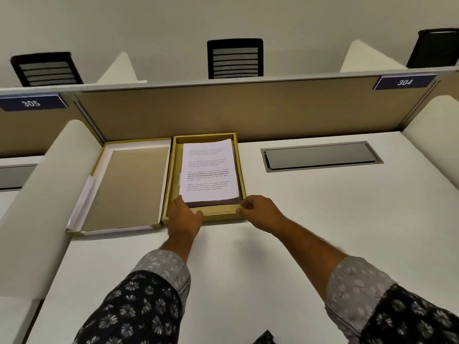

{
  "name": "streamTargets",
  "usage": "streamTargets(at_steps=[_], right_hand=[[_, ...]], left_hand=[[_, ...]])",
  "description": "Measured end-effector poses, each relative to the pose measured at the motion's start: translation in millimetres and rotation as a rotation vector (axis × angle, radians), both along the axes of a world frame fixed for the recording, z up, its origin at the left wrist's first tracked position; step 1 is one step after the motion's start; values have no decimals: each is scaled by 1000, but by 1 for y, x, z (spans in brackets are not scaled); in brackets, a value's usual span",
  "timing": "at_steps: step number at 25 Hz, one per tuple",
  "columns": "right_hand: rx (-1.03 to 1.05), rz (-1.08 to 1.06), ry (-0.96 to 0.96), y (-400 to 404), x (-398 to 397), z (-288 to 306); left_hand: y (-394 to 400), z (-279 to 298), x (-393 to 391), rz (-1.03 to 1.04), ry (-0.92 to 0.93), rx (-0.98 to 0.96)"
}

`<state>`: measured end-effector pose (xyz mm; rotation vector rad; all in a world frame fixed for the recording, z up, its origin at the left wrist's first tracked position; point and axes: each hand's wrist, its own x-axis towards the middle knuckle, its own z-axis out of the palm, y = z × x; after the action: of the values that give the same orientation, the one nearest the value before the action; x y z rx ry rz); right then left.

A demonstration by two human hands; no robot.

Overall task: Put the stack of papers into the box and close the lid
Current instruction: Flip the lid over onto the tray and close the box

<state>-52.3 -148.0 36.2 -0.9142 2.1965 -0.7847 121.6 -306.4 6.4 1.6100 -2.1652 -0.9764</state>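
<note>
White tabletop (298, 244), partitioned study carrel. Nearest: left hand (185, 214) and right hand (255, 211), fingers curled at near wall of box (210, 216), grasping nothing visible. Beyond: stack of papers (208, 170) seated inside box. Left: lid (126, 187), upturned. Step: settling papers. Next: lid over box.

Hiding the near left corner of the stack of papers (208, 170) and part of the box (175, 170) wall under the left hand (185, 216). Covering the near right corner of the box rim with the right hand (257, 211), fingertips curling out of sight. Blurring the printed text on the top sheet beyond reading. Running off the bottom edge: both sleeves. Cutting off the right chair (436, 47) and the 305 label (32, 103) at the frame edges.
</note>
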Motion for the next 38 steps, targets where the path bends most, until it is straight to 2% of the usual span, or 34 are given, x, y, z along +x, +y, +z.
streamTargets(at_steps=[6,12,22,28,33,36,38], right_hand=[[-66,47,-26,27,21,7],[-106,95,-20,22,53,6],[-56,105,21,-70,134,-7],[16,170,45,-122,182,-28],[99,261,67,-159,209,-38],[168,261,61,-171,215,-47],[162,242,85,-174,216,-52]], left_hand=[[43,11,33,21,8,68],[48,7,76,228,89,115],[-59,-10,171,418,212,202],[-132,-32,220,558,270,373],[-170,-29,225,734,470,498],[-185,-37,229,737,430,469],[-187,-40,227,774,468,405]])
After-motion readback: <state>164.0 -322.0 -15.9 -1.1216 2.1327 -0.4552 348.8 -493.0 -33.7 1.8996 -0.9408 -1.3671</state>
